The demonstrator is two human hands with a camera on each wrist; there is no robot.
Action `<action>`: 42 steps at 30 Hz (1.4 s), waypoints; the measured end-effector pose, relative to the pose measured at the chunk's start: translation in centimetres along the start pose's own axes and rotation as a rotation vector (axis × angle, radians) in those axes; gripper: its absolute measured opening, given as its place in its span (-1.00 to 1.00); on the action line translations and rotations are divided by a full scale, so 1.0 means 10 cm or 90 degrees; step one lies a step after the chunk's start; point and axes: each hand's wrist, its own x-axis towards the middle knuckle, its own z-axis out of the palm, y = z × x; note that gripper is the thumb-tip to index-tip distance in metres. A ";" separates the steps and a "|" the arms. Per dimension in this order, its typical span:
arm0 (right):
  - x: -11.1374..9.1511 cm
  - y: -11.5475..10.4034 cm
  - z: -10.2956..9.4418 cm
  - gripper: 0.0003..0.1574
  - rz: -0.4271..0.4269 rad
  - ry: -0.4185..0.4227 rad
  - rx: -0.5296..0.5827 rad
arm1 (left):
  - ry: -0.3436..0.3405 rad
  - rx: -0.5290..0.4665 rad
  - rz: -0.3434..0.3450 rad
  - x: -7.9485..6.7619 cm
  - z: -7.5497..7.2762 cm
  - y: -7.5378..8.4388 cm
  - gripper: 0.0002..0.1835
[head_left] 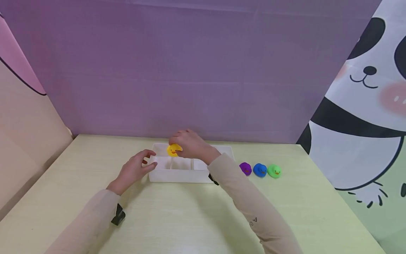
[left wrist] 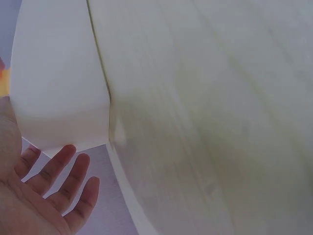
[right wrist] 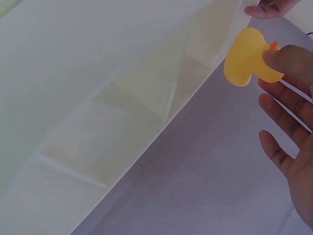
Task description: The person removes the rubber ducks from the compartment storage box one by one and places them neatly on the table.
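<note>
My right hand (head_left: 191, 145) pinches a yellow rubber duck (head_left: 173, 150) between thumb and fingers, over the left part of a white divided box (head_left: 180, 176). In the right wrist view the duck (right wrist: 242, 56) shows at the fingertips, with the other fingers spread. At the box's left end is my left hand (head_left: 134, 171), thumb and fingers apart, fingertips right by the rim. The left wrist view shows that hand's fingers (left wrist: 73, 181) relaxed beside the box's end wall (left wrist: 61, 73). Dividers split the box into several compartments; its right part is partly hidden behind my right forearm.
Right of the box, a purple duck (head_left: 245, 168), a blue duck (head_left: 260, 170) and a green duck (head_left: 274, 171) stand in a row on the light wooden table (head_left: 177, 218). A purple backdrop (head_left: 190, 70) rises behind the table; a panda-printed panel (head_left: 364, 106) stands at the right.
</note>
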 end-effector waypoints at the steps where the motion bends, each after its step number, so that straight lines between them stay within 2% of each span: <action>1: -0.02 0.02 0.01 -0.66 0.001 0.002 0.000 | 0.000 0.000 0.000 0.00 0.00 0.00 -0.58; 10: -0.21 0.18 0.03 -0.68 -0.006 0.019 0.003 | 0.002 0.003 0.010 -0.01 -0.01 0.01 -0.59; 31: -0.73 0.54 0.08 -0.70 0.028 0.071 0.056 | 0.003 -0.003 0.016 -0.03 -0.01 0.01 -0.58; 42: -1.00 0.71 0.09 -0.67 0.054 0.088 0.048 | -0.001 -0.005 0.012 -0.03 -0.01 0.00 -0.58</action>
